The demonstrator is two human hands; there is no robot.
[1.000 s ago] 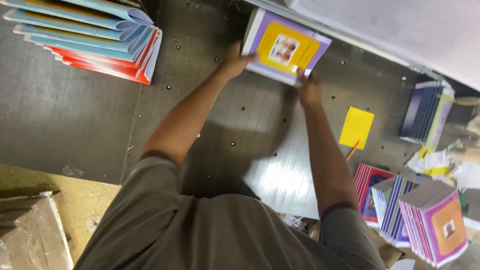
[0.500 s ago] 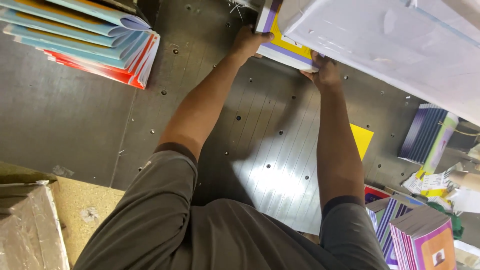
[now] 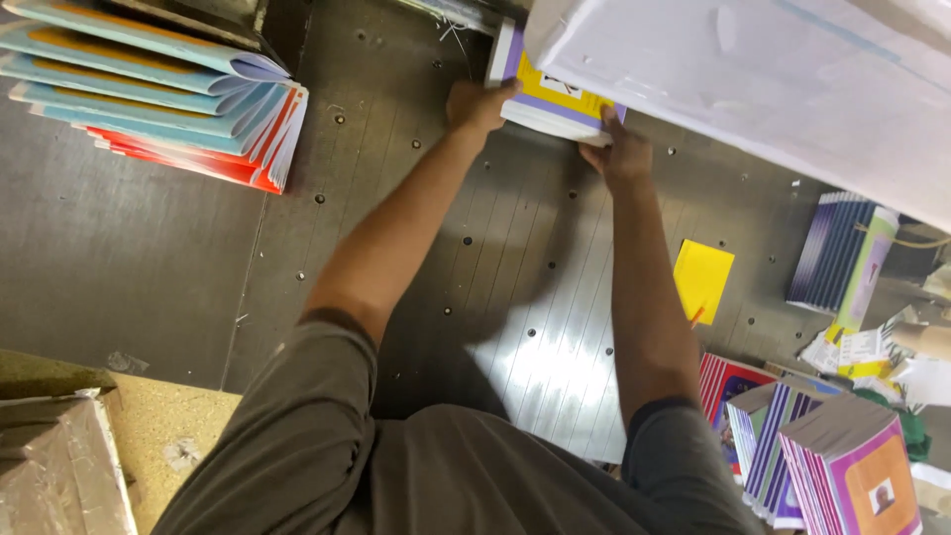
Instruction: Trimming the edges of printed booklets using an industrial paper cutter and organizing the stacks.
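Note:
A stack of notebooks (image 3: 547, 97) with a purple and yellow cover lies at the far end of the dark metal table (image 3: 149, 248). Its far part is hidden under a white machine housing (image 3: 753, 79). My left hand (image 3: 478, 103) grips the stack's left near corner. On the right near edge, my right hand (image 3: 619, 151) presses with fingers against the stack. Both arms reach straight out over the table.
A fanned pile of blue and red booklets (image 3: 168, 99) lies at the far left. A yellow paper (image 3: 701, 279) lies at right. Stacks of purple notebooks (image 3: 842, 466) stand at lower right, more (image 3: 837, 253) at the right edge. A wrapped bundle (image 3: 59, 466) sits lower left.
Both hands have pushed the notebook stack away from me, so it now lies partly beneath the white housing. The view has shifted forward with the reach.

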